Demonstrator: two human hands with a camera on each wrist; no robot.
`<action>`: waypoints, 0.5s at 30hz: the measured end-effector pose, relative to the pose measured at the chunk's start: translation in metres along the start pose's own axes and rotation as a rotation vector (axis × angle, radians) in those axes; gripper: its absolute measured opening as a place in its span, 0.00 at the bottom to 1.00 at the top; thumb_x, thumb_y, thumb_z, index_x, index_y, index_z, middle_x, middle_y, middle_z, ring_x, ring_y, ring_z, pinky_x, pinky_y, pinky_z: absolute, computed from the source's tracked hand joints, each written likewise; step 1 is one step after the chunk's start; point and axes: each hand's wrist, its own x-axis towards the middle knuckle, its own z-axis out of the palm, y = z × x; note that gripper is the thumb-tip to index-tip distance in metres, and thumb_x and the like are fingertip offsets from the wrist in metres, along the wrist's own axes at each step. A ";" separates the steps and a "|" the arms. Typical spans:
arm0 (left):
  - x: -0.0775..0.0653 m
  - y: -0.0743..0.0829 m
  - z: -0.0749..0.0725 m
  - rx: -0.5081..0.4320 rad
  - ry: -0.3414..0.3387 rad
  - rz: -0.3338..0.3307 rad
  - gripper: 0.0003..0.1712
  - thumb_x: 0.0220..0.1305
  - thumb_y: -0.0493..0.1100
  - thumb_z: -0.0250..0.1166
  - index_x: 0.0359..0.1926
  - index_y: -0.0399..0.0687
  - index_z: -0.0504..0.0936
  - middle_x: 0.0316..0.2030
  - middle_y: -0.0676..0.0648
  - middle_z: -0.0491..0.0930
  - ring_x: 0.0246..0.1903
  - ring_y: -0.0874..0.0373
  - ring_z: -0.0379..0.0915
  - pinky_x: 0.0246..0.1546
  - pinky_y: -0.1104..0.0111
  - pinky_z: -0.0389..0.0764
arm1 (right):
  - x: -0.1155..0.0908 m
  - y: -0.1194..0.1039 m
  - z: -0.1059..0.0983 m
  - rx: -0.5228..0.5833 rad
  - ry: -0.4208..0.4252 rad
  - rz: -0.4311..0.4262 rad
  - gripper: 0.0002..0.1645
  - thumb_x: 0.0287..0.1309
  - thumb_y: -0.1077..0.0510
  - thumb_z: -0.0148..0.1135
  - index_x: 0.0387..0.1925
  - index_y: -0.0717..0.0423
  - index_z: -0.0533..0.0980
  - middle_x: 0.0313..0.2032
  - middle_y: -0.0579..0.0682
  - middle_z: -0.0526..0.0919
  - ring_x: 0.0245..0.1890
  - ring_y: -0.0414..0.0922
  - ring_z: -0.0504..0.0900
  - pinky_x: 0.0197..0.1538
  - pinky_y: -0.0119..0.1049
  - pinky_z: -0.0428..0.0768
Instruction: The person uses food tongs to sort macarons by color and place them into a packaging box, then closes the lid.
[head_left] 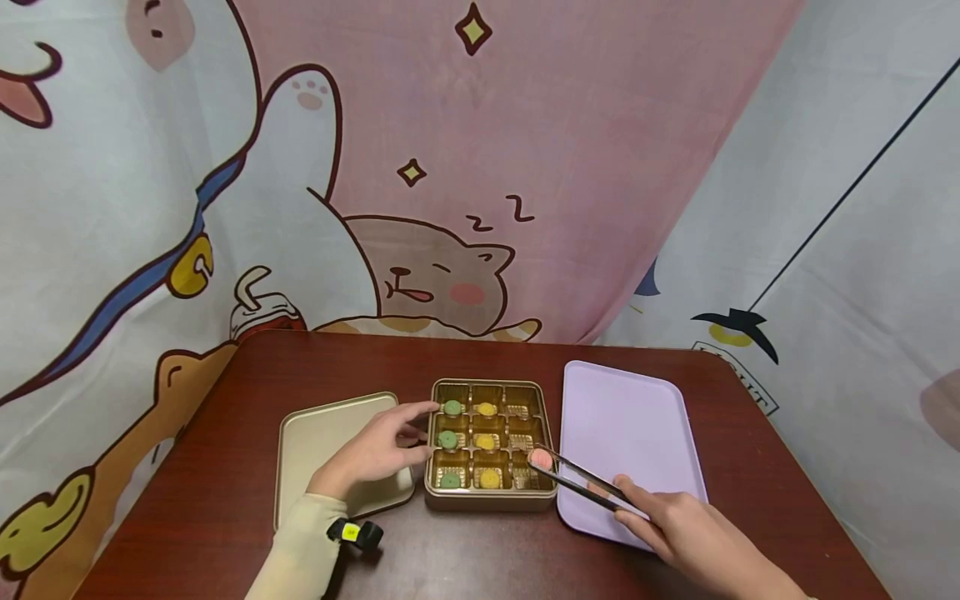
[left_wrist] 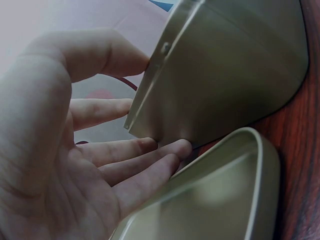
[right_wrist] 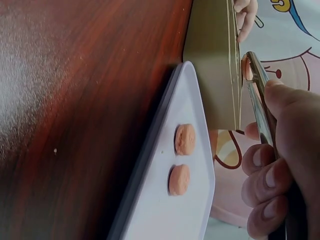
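A gold tin box with a divided insert stands mid-table. Green macarons fill its left column and yellow macarons its middle column; the right column's compartments hold none. My left hand rests its fingertips against the box's left side and rim, fingers extended. In my right hand I grip metal tongs, whose tips pinch a pink macaron above the box's right rim. Two more pink macarons lie on the lilac tray; in the head view my right hand hides them.
The tin's lid lies to the left of the box, partly under my left hand and forearm. The tray is close along the box's right side. A cartoon-printed cloth hangs behind the dark red wooden table.
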 end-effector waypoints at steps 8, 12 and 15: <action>0.000 0.000 0.001 -0.006 -0.003 -0.007 0.38 0.65 0.37 0.71 0.75 0.38 0.69 0.64 0.36 0.77 0.54 0.43 0.83 0.58 0.56 0.86 | -0.001 -0.004 0.001 -0.020 -0.026 -0.001 0.16 0.70 0.46 0.68 0.54 0.43 0.77 0.27 0.28 0.79 0.26 0.24 0.72 0.22 0.27 0.70; 0.001 -0.002 0.001 -0.002 -0.005 -0.009 0.39 0.65 0.37 0.71 0.75 0.38 0.69 0.64 0.36 0.77 0.54 0.43 0.83 0.58 0.57 0.86 | 0.000 -0.004 0.001 -0.030 -0.033 0.001 0.16 0.70 0.45 0.68 0.54 0.43 0.77 0.24 0.27 0.76 0.25 0.24 0.71 0.22 0.26 0.69; 0.001 -0.002 0.001 -0.003 -0.003 0.001 0.38 0.65 0.37 0.71 0.74 0.37 0.69 0.64 0.35 0.77 0.54 0.42 0.83 0.58 0.56 0.87 | 0.001 -0.004 0.000 -0.033 -0.054 0.006 0.17 0.70 0.44 0.68 0.55 0.43 0.76 0.24 0.28 0.75 0.25 0.24 0.71 0.22 0.27 0.70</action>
